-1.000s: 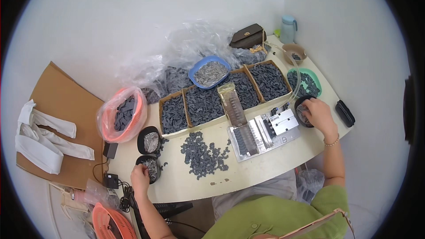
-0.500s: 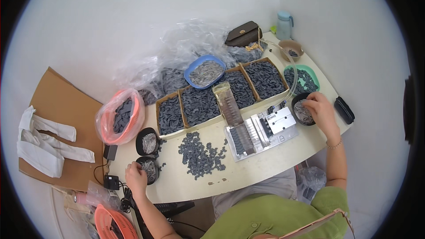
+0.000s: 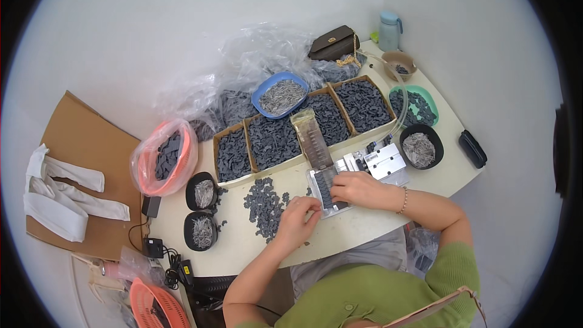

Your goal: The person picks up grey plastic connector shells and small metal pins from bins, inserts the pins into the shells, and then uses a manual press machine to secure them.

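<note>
Having left the outer black bowls, both hands (image 3: 331, 203) now together at the metal jig (image 3: 328, 185), fingers curled, grip unclear.

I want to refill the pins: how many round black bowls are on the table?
3: two black bowls at the left edge, one right of the metal jig.

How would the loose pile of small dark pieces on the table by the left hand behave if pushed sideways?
The pile of dark pieces would probably scatter rather than slide together: the pieces lie loose, with strays around the edge. They look small, flat and light, so unlikely to roll. The pale table looks smooth, so they may skid easily.
</note>
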The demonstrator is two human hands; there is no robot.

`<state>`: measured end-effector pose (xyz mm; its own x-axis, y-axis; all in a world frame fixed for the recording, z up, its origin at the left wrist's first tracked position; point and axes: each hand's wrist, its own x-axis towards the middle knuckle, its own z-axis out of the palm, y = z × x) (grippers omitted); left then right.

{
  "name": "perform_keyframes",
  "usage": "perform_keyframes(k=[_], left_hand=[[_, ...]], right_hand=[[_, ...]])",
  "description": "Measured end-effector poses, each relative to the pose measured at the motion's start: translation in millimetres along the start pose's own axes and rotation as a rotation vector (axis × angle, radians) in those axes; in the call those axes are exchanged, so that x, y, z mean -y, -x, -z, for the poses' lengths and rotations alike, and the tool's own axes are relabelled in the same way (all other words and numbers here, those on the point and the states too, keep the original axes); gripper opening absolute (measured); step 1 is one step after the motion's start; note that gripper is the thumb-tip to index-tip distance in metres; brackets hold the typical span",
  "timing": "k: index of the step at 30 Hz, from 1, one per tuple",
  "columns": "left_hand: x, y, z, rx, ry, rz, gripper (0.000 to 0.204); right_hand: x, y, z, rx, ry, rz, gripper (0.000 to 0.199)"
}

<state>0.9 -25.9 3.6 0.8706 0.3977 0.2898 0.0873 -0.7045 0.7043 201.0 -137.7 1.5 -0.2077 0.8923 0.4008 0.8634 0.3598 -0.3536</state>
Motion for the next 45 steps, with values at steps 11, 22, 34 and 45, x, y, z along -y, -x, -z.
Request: perform_keyframes(k=[11,22,34,45], left_hand=[[-4.3,-21.7,-28.9,-0.015,-0.073,-0.099,0.022],[-6.8,-28.6,-28.0,-0.032,-0.12,-0.146,0.023],[111.2,8.6,172.5,-0.404,-0.681,0.186,0.012],[151.7,25.5,209.2,-0.078,-0.77,0.595,0.008]], right_hand=[[25.1,34.2,5.7,-0.035,0.224,-0.031,0.034],[24.3,36.5,11.0,-0.038,0.274,0.017,0.045],[32.5,35.1,11.8,-0.017,0.357,-0.028,0.046],[-39.9,-61.4,48.1,-0.286,0.199,-0.108,0.017]])
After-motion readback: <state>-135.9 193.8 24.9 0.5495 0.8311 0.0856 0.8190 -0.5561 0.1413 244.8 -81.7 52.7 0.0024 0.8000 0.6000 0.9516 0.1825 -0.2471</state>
